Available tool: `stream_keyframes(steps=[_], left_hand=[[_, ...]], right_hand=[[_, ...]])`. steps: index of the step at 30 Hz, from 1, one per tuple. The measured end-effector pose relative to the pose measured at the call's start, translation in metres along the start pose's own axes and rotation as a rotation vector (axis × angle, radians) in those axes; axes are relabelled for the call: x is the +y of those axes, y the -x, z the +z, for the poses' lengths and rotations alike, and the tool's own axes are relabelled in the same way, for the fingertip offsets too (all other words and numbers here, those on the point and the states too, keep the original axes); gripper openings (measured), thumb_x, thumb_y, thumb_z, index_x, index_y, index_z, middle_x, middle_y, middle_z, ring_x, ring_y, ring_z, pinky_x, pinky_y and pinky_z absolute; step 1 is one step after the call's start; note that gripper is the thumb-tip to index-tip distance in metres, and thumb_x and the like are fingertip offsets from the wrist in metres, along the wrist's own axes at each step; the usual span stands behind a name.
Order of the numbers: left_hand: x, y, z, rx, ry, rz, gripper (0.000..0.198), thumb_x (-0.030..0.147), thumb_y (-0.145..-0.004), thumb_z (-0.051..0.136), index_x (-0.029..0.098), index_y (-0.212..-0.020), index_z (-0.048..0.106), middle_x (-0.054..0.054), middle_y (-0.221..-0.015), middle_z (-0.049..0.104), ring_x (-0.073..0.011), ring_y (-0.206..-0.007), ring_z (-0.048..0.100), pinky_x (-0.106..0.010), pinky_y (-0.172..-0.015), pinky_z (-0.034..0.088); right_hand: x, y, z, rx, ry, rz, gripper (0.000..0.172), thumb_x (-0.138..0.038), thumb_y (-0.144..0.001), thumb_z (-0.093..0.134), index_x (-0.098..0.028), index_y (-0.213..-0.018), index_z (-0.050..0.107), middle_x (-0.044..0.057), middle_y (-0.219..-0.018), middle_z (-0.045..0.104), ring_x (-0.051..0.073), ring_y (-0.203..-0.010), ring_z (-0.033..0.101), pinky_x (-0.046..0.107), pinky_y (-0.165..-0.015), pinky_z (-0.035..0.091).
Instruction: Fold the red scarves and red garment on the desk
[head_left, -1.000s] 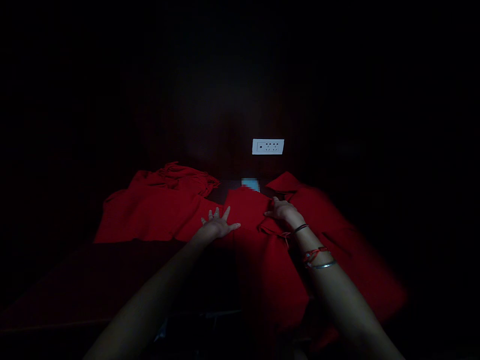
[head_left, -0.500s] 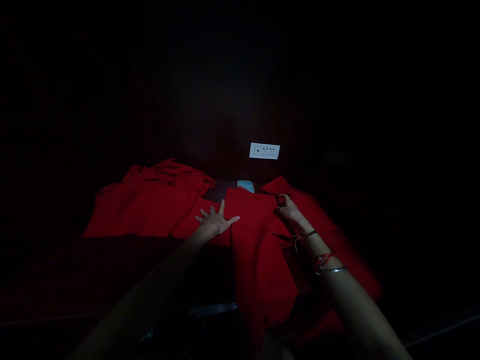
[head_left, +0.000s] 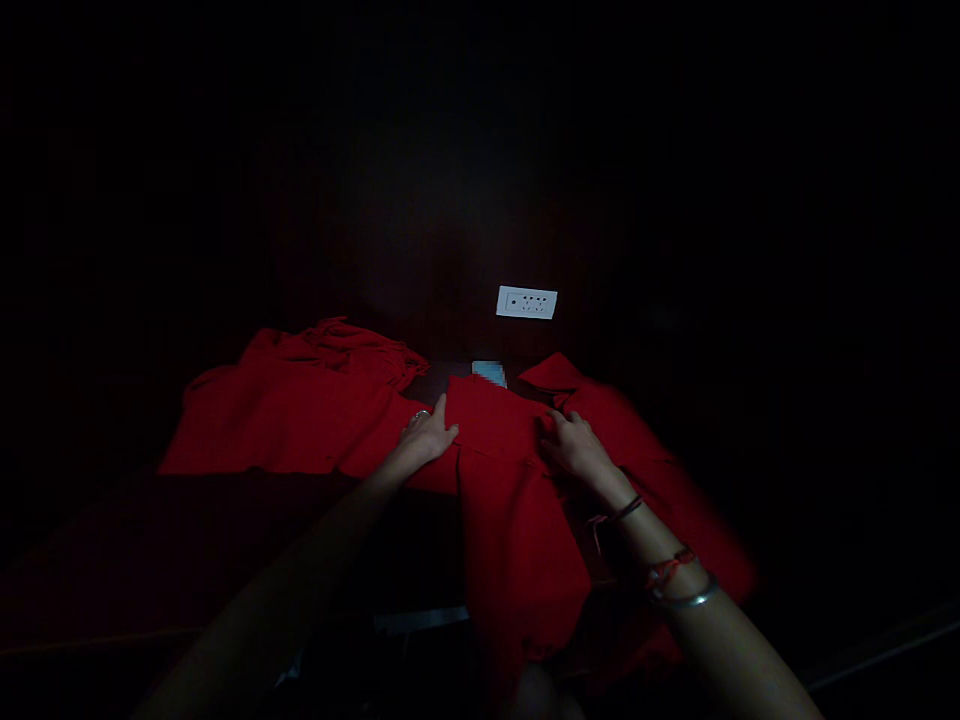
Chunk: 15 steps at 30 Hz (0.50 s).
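A red cloth piece (head_left: 499,415) lies across the middle of the dark table, its long lower part hanging over the front edge. At its left border, my left hand (head_left: 429,437) rests with index finger and thumb stretched apart; its other fingers are partly hidden. My right hand (head_left: 581,448) has its fingers bent onto the right border of the same cloth, closed on it, with the thumb in shadow. More red cloth (head_left: 270,420) spreads out on the left, under and beyond my left hand. Another red cloth (head_left: 622,425) lies to the right of my right hand.
A crumpled red heap (head_left: 337,345) sits at the back left. Behind the middle cloth is a small pale blue item (head_left: 489,373), blurred out. A white socket plate (head_left: 526,302) is on the dark wall. The table's front edge (head_left: 112,638) shows faintly; the surroundings are very dark.
My left hand's spread fingers have drawn closer together, and the hand has shifted slightly. My right hand has moved down and a little left from the cloth's upper right corner.
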<state>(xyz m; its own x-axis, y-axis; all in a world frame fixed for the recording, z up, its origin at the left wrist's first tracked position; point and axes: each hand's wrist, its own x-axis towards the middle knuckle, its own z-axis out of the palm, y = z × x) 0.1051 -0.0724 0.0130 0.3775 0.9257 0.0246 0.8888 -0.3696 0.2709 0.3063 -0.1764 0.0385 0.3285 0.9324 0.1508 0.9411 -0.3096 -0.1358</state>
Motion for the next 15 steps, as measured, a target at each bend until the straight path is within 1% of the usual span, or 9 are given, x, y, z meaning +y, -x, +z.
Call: stream_keyframes(steps=[2,3,4,6,8,9,10,12,15], left_hand=[[-0.003,-0.002,0.001,-0.041,-0.021,-0.019,0.075,0.049,-0.073,0.040,0.017,-0.131,0.005,-0.016,-0.126,0.033,-0.0288,-0.116,0.030,-0.038,-0.085,0.032],[-0.005,-0.003,0.000,-0.072,-0.031,-0.038,0.080,0.052,-0.070,0.043,0.017,-0.131,0.004,-0.016,-0.129,0.029,-0.0294,-0.117,0.026,-0.039,-0.086,0.031],[-0.008,-0.004,-0.001,-0.105,-0.037,-0.060,0.084,0.054,-0.069,0.045,0.016,-0.131,0.004,-0.017,-0.130,0.027,-0.0296,-0.118,0.026,-0.039,-0.087,0.031],[-0.015,-0.007,-0.005,-0.165,-0.038,-0.070,0.086,0.053,-0.070,0.044,0.010,-0.131,0.002,-0.019,-0.128,0.029,-0.0277,-0.115,0.031,-0.036,-0.087,0.031],[-0.025,-0.010,-0.010,-0.193,-0.066,-0.020,0.078,0.046,-0.075,0.041,0.008,-0.131,0.002,-0.018,-0.128,0.031,-0.0229,-0.115,0.034,-0.029,-0.089,0.031],[-0.030,-0.012,-0.012,-0.194,-0.092,0.003,0.073,0.041,-0.077,0.039,0.008,-0.131,0.003,-0.017,-0.129,0.028,-0.0207,-0.116,0.031,-0.027,-0.091,0.029],[-0.036,-0.014,-0.013,-0.189,-0.120,0.007,0.068,0.038,-0.079,0.038,0.010,-0.131,0.005,-0.015,-0.131,0.025,-0.0195,-0.118,0.028,-0.026,-0.092,0.028],[-0.045,-0.019,-0.013,-0.175,-0.171,-0.045,0.062,0.036,-0.080,0.036,0.011,-0.131,0.011,-0.014,-0.133,0.018,-0.0219,-0.120,0.022,-0.031,-0.093,0.027],[-0.053,-0.026,-0.006,-0.187,-0.205,-0.117,0.059,0.039,-0.080,0.034,0.012,-0.130,0.019,-0.015,-0.133,0.018,-0.0280,-0.120,0.021,-0.042,-0.091,0.027]], right_hand=[[-0.012,0.000,-0.007,0.027,-0.062,-0.051,0.050,-0.035,-0.075,0.046,-0.017,-0.120,0.036,0.013,-0.109,0.047,0.020,-0.097,0.047,0.026,-0.079,0.036],[-0.021,-0.001,-0.009,0.003,-0.106,-0.102,0.050,-0.039,-0.075,0.045,-0.017,-0.120,0.036,0.012,-0.109,0.048,0.019,-0.097,0.047,0.025,-0.079,0.036],[-0.032,-0.001,-0.011,-0.037,-0.140,-0.160,0.051,-0.043,-0.075,0.045,-0.017,-0.119,0.037,0.010,-0.108,0.049,0.018,-0.097,0.048,0.024,-0.079,0.036],[-0.059,-0.004,-0.010,-0.129,-0.141,-0.233,0.055,-0.049,-0.072,0.045,-0.017,-0.116,0.040,0.011,-0.105,0.052,0.019,-0.095,0.050,0.026,-0.077,0.038],[-0.088,-0.010,-0.004,-0.195,-0.074,-0.194,0.062,-0.054,-0.067,0.047,-0.015,-0.115,0.041,0.014,-0.105,0.052,0.024,-0.094,0.051,0.031,-0.073,0.041],[-0.100,-0.014,0.000,-0.219,-0.034,-0.159,0.066,-0.055,-0.065,0.050,-0.014,-0.115,0.040,0.016,-0.106,0.051,0.025,-0.094,0.051,0.032,-0.072,0.042],[-0.111,-0.018,0.005,-0.243,0.009,-0.127,0.067,-0.052,-0.063,0.053,-0.014,-0.116,0.039,0.016,-0.107,0.051,0.027,-0.095,0.051,0.033,-0.071,0.042],[-0.125,-0.026,0.012,-0.272,0.075,-0.090,0.061,-0.041,-0.064,0.058,-0.015,-0.117,0.038,0.016,-0.107,0.052,0.027,-0.095,0.051,0.035,-0.070,0.043],[-0.128,-0.034,0.016,-0.271,0.110,-0.094,0.047,-0.022,-0.073,0.049,-0.018,-0.119,0.036,0.014,-0.107,0.053,0.025,-0.095,0.051,0.036,-0.071,0.043]])
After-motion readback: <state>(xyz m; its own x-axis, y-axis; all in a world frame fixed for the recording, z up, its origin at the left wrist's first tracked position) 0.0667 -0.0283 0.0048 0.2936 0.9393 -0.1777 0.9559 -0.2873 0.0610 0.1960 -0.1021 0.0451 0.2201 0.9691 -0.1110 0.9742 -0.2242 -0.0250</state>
